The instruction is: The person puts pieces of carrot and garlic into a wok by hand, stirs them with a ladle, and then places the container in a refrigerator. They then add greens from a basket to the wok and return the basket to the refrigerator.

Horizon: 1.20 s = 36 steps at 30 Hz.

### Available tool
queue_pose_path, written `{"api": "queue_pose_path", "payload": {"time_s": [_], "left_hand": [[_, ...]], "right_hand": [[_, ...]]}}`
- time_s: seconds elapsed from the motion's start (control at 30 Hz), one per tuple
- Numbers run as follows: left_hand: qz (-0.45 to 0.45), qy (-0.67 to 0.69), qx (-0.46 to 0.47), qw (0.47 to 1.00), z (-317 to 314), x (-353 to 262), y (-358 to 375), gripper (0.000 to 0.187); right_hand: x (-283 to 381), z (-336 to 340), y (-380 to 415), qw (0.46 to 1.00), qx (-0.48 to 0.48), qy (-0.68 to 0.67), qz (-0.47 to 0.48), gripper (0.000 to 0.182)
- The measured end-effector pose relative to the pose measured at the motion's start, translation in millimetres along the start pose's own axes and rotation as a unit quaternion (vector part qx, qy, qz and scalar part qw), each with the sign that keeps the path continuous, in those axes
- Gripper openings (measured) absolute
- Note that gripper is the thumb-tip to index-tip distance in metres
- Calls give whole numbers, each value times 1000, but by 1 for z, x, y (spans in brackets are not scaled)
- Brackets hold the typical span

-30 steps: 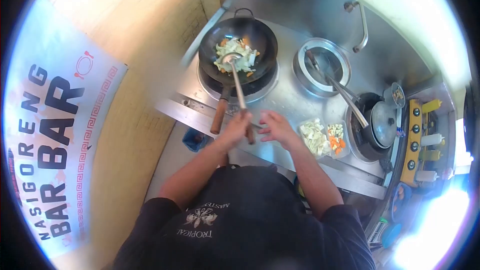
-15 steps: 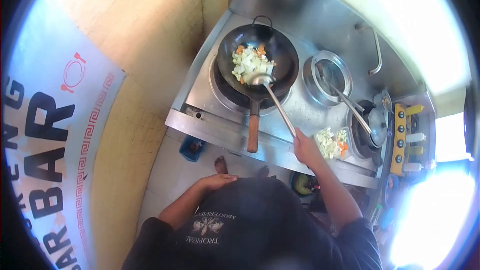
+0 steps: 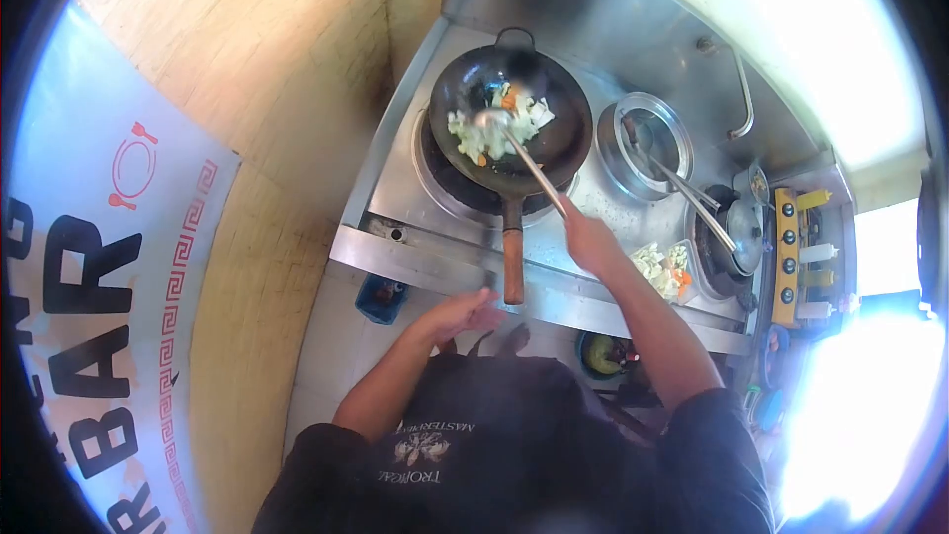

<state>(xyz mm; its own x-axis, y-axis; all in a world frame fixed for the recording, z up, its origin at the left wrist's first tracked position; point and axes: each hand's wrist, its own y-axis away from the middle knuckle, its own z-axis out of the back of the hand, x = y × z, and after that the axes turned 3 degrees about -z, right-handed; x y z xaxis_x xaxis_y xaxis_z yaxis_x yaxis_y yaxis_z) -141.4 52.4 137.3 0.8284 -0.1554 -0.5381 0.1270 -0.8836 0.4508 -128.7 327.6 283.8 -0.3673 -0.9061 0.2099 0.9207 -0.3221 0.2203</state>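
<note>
My right hand (image 3: 590, 235) is wrapped around the long metal handle of a wok ladle (image 3: 534, 168). The ladle's bowl sits among chopped cabbage (image 3: 532, 119) and carrot pieces (image 3: 510, 97) in a dark wok (image 3: 565, 133). The wok rests on the left burner, its wooden handle (image 3: 513, 267) pointing toward me. Just left of that handle's end is my left hand (image 3: 465, 314), fingers stretched out and holding nothing; it appears apart from the handle.
A metal pot (image 3: 618, 153) with long-handled tools stands on the right burner. A clear tray of cut vegetables (image 3: 660, 267) lies at the front edge. Farther right are a lidded pot (image 3: 743, 237) and squeeze bottles (image 3: 819, 253). A blue bin (image 3: 381, 299) sits on the floor.
The ladle has moved left and deeper into the wok, shifting the vegetables. My left hand has left my shirt front and risen toward the wok's handle.
</note>
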Motion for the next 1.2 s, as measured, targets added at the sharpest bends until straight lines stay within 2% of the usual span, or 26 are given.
{"api": "queue_pose_path", "payload": {"time_s": [0.1, 0.13, 0.2, 0.23, 0.27, 0.3, 0.37, 0.47, 0.53, 0.57, 0.6, 0.67, 0.7, 0.77, 0.8, 0.83, 0.87, 0.9, 0.93, 0.97, 1.0, 1.03, 1.07, 1.1, 1.17, 1.2], "left_hand": [[-43, 89, -22, 995, -29, -33, -24, 52], [-86, 133, -17, 987, -37, -41, -32, 46], [-126, 171, -10, 977, -54, -44, -49, 40], [-131, 137, -65, 980, -60, -41, -59, 32], [-140, 103, -119, 978, -63, -40, -69, 26], [-143, 98, -118, 978, -70, -46, -69, 26], [-152, 121, -173, 965, -88, -47, -56, 22], [-156, 122, -179, 964, -83, -40, -57, 21], [-163, 124, -171, 964, -85, -39, -53, 21], [-175, 122, -163, 963, -84, -44, -52, 22], [-176, 121, -162, 964, -81, -45, -48, 22], [-198, 147, -54, 968, -66, -39, -33, 30], [-197, 148, -52, 968, -54, -31, -24, 30], [-106, -61, 14, 992, -20, -3, -9, 36], [-106, -59, 16, 992, 0, 13, -3, 36], [-21, -21, 13, 999, 21, 33, -1, 39], [65, 19, 11, 998, 37, 51, -2, 42], [64, 21, 12, 998, 48, 67, -7, 42], [108, 43, -72, 991, 58, 81, -14, 39], [152, 65, -155, 974, 68, 97, -21, 37], [154, 65, -152, 974, 83, 123, -30, 37], [147, -200, -95, 964, 100, 150, -41, 38], [124, -453, -37, 882, 111, 161, -48, 39], [122, -454, -42, 882, 110, 163, -45, 39], [133, -467, -174, 857, 100, 168, -20, 46], [140, -470, -173, 854, 94, 161, -2, 46]], "right_hand": [[-18, 19, 35, 994, 69, 60, -65, 49], [-16, 17, 29, 994, 71, 60, -62, 49], [-12, 9, 4, 996, 11, 27, -83, 48], [-10, 4, -8, 996, 9, 24, -85, 48], [-9, 2, -23, 997, -20, -44, -60, 46], [-8, 2, -33, 992, -51, -113, -34, 43], [-14, 21, -17, 989, -72, -125, -31, 41], [-28, 28, -9, 992, -83, -84, -49, 39], [-31, 25, -17, 970, -25, -192, -145, 41], [-34, 29, -19, 970, -30, -192, -143, 41], [-31, 38, -11, 952, 32, -263, -155, 41], [-20, 61, 15, 888, 160, -395, -175, 42], [-10, 78, 34, 887, 154, -399, -175, 42], [-2, 101, 65, 887, 147, -400, -175, 43], [-10, 108, 77, 922, 165, -320, -140, 43], [-15, 110, 86, 949, 182, -237, -103, 43], [-18, 99, 90, 949, 183, -234, -104, 43], [-25, 81, 91, 979, 123, -160, -36, 41], [-29, 71, 91, 994, 61, -84, 32, 40], [-12, 66, 78, 995, 88, -36, -40, 40], [-8, 54, 62, 995, 89, -34, -44, 40], [-10, 37, 42, 997, 48, -22, -53, 41], [-11, 31, 21, 998, 4, -10, -57, 41], [-7, 33, 7, 999, 1, -11, -53, 41], [-3, 32, -6, 995, -81, -48, -42, 42], [-5, 31, -14, 994, -79, -55, -47, 42]]}}
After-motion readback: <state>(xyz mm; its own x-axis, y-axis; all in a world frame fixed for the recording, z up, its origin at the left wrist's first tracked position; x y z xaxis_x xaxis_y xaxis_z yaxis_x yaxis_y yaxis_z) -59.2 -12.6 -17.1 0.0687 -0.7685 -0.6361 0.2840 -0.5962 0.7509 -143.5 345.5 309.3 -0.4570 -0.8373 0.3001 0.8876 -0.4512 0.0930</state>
